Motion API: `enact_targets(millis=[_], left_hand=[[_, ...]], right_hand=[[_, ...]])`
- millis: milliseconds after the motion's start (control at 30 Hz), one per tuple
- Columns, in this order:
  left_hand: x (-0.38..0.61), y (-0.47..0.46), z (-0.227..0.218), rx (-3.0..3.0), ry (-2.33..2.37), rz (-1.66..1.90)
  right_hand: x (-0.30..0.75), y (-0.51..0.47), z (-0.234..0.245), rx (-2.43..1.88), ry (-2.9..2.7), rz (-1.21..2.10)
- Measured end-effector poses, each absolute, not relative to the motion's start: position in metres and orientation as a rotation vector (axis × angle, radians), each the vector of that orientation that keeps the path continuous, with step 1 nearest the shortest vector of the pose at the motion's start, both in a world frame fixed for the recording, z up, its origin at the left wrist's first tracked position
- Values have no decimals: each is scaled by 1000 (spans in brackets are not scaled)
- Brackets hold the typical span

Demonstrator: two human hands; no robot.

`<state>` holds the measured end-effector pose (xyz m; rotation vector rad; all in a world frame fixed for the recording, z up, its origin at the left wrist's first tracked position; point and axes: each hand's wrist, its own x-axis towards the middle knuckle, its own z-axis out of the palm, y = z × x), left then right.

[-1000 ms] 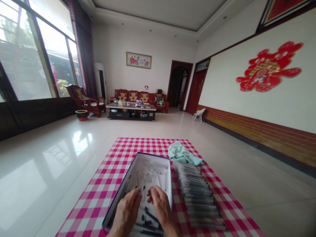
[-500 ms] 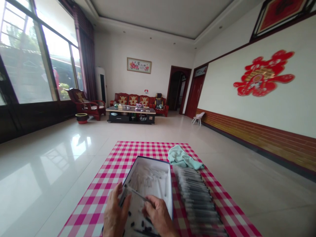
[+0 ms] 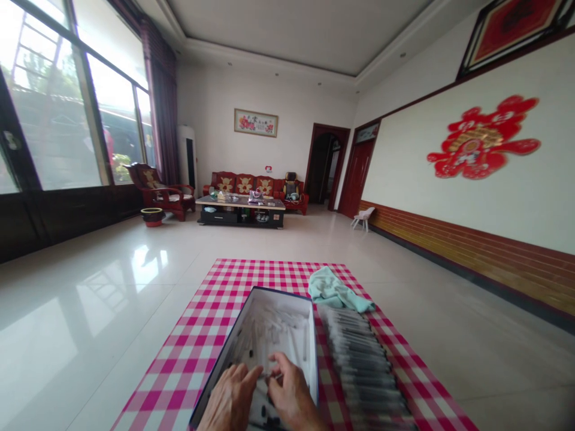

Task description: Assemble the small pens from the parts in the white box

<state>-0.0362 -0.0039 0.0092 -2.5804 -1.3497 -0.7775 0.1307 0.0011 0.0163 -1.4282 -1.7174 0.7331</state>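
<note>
Bare L hand (image 3: 230,400) & R hand (image 3: 291,398), slim fingers (image 3: 282,361), wrinkled skin.

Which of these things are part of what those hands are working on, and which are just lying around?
Part of the work:
left hand
right hand
white-lined box
row of slim dark tubes

Just lying about:
mint-green cloth
coffee table
red sofa

Box (image 3: 211,371): card, matt, smooth dark edge. Lining (image 3: 274,323): white, matt, slightly rough.
Row of pen-like tubes (image 3: 359,359): dark, faint sheen; material too blurred to tell.
Checked cloth (image 3: 188,353): woven pink-and-white fabric, matt.
Towel (image 3: 335,293): pale green soft cloth, matt.
Floor (image 3: 90,257): tile, smooth, high gloss.
Wall panelling (image 3: 471,257): varnished wood, satin sheen.
</note>
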Motion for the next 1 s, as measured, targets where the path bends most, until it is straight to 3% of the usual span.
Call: enact_targets(millis=[267, 733, 1000], left_hand=[[-28, -11, 16, -2701, -1692, -542], [-28, -11, 19, -2729, -1745, -493], [-28, -14, 20, -2744, -1749, -468]], right_hand=[[127, 49, 32, -1416, -1985, 534], [93, 87, 10, -1459, -2334, 420], [118, 97, 27, -1398, -2409, 429]])
